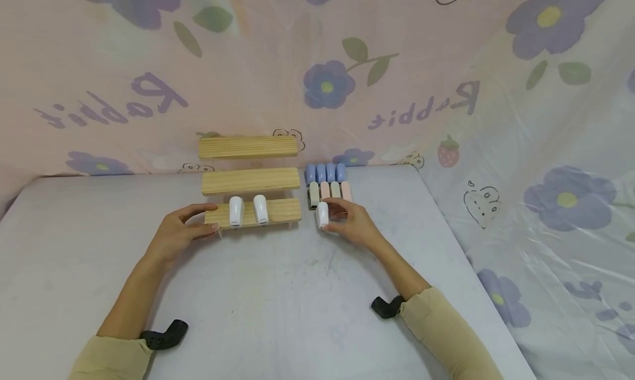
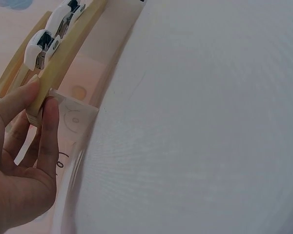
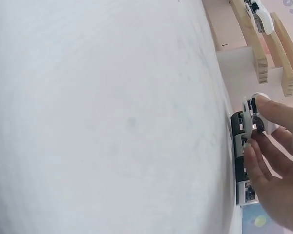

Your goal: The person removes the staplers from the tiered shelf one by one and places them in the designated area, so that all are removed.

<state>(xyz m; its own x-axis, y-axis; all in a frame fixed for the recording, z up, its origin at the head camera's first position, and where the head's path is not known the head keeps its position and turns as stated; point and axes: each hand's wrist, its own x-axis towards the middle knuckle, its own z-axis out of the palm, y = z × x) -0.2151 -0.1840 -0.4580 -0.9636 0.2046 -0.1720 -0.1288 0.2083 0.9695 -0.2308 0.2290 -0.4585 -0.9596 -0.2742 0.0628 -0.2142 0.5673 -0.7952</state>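
My left hand [image 1: 171,235] grips the left end of the lowest board of a three-step wooden display rack [image 1: 285,209]. In the left wrist view the thumb lies on top of the board [image 2: 63,61] and fingers reach beneath. Two white mini staplers stand on this lowest step, a left one [image 1: 236,211] and a right one [image 1: 260,209]. Right of the rack, my right hand [image 1: 356,223] pinches another white stapler [image 1: 322,215] between thumb and fingers. The right wrist view shows this stapler [image 3: 269,123] apart from the board ends.
Behind the right hand stand a row of several blue staplers [image 1: 321,173] and a row of grey and pink ones [image 1: 324,190]. The rack's middle board [image 1: 250,181] and top board [image 1: 248,147] hold nothing. A flowered cloth [image 1: 248,82] hangs behind the white table [image 1: 258,303].
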